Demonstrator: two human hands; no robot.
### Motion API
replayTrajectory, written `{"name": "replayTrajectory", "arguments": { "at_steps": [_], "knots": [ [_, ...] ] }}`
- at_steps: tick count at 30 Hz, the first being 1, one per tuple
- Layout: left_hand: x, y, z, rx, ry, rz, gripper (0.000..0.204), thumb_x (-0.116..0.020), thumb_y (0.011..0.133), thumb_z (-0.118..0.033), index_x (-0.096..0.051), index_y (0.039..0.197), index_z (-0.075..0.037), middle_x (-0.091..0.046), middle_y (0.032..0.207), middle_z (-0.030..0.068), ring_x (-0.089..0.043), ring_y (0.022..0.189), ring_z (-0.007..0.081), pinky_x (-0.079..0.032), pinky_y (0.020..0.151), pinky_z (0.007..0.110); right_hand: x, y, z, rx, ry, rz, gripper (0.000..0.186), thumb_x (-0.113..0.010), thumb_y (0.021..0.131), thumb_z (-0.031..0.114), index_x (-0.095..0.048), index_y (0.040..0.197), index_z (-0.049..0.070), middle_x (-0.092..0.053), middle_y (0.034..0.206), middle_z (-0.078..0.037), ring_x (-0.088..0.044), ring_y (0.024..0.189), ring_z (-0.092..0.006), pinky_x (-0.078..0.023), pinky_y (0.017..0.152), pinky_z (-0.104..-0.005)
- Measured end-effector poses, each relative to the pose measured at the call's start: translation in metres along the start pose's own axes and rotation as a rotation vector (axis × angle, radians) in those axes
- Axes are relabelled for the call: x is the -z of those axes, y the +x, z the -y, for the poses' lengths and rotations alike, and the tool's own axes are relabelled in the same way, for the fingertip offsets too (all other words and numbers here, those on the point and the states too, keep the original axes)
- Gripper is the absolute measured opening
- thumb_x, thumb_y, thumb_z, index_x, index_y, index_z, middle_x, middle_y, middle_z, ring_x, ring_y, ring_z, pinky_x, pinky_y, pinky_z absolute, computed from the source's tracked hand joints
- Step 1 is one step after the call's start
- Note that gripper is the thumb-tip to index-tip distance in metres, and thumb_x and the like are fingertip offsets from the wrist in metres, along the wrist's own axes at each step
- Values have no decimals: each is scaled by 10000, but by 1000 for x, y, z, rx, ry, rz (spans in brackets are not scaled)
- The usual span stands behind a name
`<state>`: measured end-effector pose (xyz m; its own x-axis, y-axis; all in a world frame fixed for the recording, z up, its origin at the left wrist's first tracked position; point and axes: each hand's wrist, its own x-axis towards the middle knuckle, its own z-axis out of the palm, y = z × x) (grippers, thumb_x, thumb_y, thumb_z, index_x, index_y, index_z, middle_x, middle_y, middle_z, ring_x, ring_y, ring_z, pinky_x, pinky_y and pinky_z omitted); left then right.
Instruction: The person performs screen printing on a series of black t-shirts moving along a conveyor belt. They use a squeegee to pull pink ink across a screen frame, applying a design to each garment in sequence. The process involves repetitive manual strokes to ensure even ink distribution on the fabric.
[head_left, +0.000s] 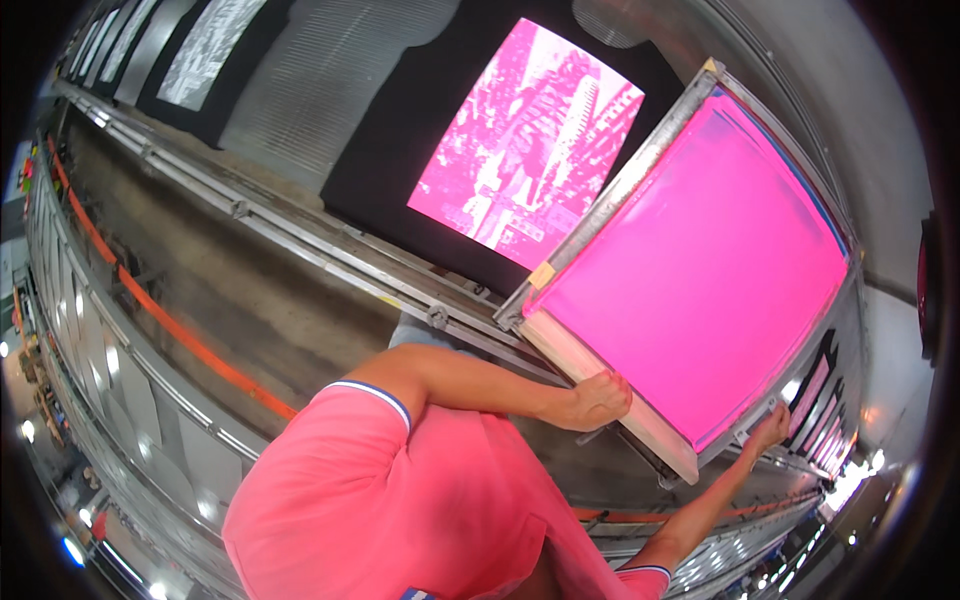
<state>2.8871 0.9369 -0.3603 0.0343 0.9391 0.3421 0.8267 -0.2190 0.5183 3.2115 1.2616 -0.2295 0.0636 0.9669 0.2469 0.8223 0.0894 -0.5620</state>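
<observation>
A screen frame (700, 260) coated in bright pink ink fills the right, with a pale wooden bar (655, 435) along its lower-left side. My left hand (598, 402) is closed on that bar near its middle. My right hand (770, 428) grips a metal fitting (752, 418) at the frame's lower-right edge, its fingers partly hidden. Just left of the frame, a black T-shirt (365, 170) lies flat with a pink-and-white print (500, 140) on it.
Metal rails (300, 280) run diagonally beside ribbed metal boards (290, 90) and other printed dark shirts (170, 110). A long orange rail (180, 325) runs below them at the left. More printed pieces (820, 400) line up at the far right.
</observation>
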Motion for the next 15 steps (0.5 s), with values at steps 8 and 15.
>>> {"name": "replayTrajectory", "arguments": {
  "at_steps": [8,15],
  "knots": [
    [-3,13,-17,-79,-201,246,241,-605,752,-150,-657,883,46,-650,807,131,-646,786,257,-483,644,368,42,-28,-35,-86,-6,-94,267,-591,982,203,-737,1059,-6,-699,872,-10,-560,696,-91,-444,601,-281],
    [5,-10,40,188,-218,623,309,-598,744,-97,-605,1006,66,-649,853,194,-653,811,320,-530,715,441,-89,-3,-69,19,189,93,322,-577,958,185,-711,1189,5,-740,1051,-112,-683,934,-207,-544,854,-321]
  ]
}}
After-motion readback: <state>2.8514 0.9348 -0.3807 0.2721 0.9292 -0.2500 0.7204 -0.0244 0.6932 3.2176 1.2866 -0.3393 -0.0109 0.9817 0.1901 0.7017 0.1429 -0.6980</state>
